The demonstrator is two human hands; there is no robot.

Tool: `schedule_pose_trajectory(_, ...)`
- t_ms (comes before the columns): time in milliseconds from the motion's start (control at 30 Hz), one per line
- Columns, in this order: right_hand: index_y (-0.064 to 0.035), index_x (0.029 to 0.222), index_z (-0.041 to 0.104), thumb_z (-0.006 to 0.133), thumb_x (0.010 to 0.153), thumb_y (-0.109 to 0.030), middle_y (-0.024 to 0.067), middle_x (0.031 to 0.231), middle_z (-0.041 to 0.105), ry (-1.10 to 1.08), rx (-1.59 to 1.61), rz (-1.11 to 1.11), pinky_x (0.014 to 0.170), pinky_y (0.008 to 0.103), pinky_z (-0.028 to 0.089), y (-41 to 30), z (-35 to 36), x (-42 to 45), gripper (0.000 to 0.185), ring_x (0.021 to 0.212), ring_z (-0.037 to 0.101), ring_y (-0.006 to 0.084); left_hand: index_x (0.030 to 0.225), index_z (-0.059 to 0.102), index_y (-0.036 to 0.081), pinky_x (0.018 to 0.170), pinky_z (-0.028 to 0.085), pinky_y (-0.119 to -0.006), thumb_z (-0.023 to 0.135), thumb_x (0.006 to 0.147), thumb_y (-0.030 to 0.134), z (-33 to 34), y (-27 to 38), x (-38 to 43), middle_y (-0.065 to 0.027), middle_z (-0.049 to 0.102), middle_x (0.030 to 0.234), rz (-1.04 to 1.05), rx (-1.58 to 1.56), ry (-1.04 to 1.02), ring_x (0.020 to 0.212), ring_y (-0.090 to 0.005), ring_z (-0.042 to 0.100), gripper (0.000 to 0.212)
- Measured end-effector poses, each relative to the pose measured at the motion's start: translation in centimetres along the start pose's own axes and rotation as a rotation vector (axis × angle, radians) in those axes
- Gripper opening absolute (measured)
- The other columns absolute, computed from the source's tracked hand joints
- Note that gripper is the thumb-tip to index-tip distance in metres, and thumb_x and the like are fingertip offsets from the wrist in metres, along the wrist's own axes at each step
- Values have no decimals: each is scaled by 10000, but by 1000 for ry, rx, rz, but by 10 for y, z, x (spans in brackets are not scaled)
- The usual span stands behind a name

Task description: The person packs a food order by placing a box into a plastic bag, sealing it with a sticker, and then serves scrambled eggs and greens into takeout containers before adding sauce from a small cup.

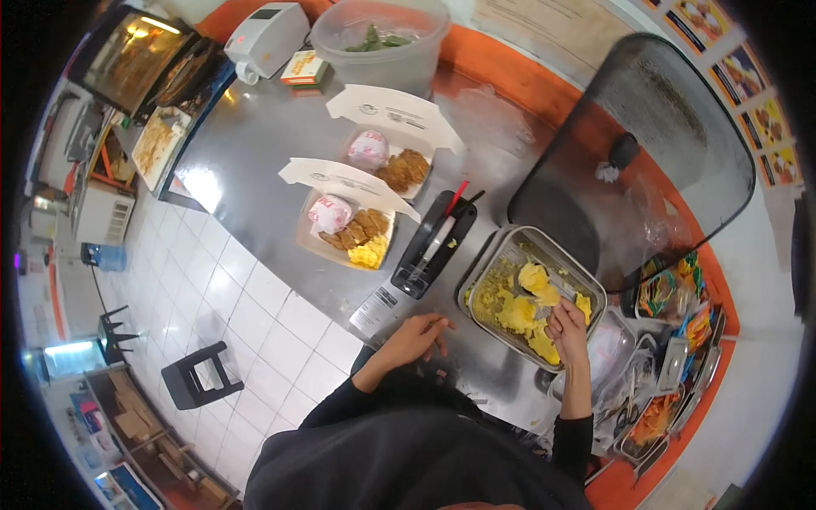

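Note:
Over the right side of a metal tray [503,344] of scrambled egg [517,313] is my right hand [567,328], its fingers closed on what looks like a spoon, mostly hidden, with egg at its far end. My left hand [417,341] rests at the counter's near edge, fingers loosely curled, holding nothing. Left of the tray, a black holder [433,248] has a red-handled utensil in it. Beyond my left hand, an open paper meal box [309,236] holds a wrapped round item [329,213], fried chicken [357,229] and egg. Behind it, a second open box [424,185] holds a wrapped item and chicken.
A dark mesh cover [644,146] leans at the back right. A plastic tub [382,64] with green leaves and a white printer-like device [271,35] stand at the back. Trays of packets and scissors [628,417] lie right. A printed receipt [382,309] lies near the front edge.

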State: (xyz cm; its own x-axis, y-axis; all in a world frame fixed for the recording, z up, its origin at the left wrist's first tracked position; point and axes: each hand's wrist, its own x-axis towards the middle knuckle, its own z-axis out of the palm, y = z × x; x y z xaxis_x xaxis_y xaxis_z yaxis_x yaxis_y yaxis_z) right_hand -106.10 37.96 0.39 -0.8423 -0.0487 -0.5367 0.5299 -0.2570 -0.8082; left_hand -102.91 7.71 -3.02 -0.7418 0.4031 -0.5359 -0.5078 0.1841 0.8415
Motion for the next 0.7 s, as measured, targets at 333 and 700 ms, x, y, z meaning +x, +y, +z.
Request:
schedule_pose_trajectory(333, 2, 1134, 528, 422, 965, -105, 31, 722, 509, -302, -275, -315, 504, 223, 338, -59, 199, 109, 226, 570, 391, 74, 1115, 581, 38, 510, 421, -224, 376, 991, 269, -74, 15, -65, -45, 620, 643, 30, -87, 42, 482, -78, 487, 333)
schedule_pose_trajectory(700, -3, 1313, 437, 452, 812, 19, 177, 987, 497, -13, -1651, -1004, 850, 380, 430, -34, 264, 189, 501, 930, 500, 348, 1110, 579, 10, 497, 430, -207, 377, 998, 259, -183, -35, -118, -49, 616, 683, 28, -281, 310, 518, -81, 513, 339)
